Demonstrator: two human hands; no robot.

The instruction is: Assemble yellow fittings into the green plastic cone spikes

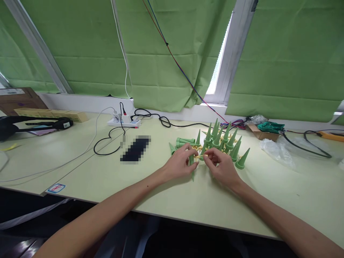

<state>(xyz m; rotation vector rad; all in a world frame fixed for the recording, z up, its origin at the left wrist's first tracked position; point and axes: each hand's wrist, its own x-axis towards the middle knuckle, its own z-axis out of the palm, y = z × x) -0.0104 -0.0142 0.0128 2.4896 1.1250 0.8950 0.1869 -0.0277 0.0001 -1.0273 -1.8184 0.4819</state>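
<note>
My left hand (181,161) is closed around a green plastic cone (192,175), whose pointed end sticks out below the fingers, toward me. Fingertips of my right hand (220,165) pinch a small yellow piece (201,156) beside that cone; its exact kind is too small to make out. Just beyond both hands stand several upright green cones (215,132), with small yellow pieces scattered among their bases. A few cones lie on their sides, stacked together (185,142), behind my left hand. One cone (243,159) stands apart to the right.
The pale table (107,186) carries a pixelated dark object (135,149) left of my hands. A white power strip (124,121) with black cables lies near the wall. Clear plastic film (276,152) and a cardboard box (262,132) sit at right. Yellow boxes (53,114) stand far left.
</note>
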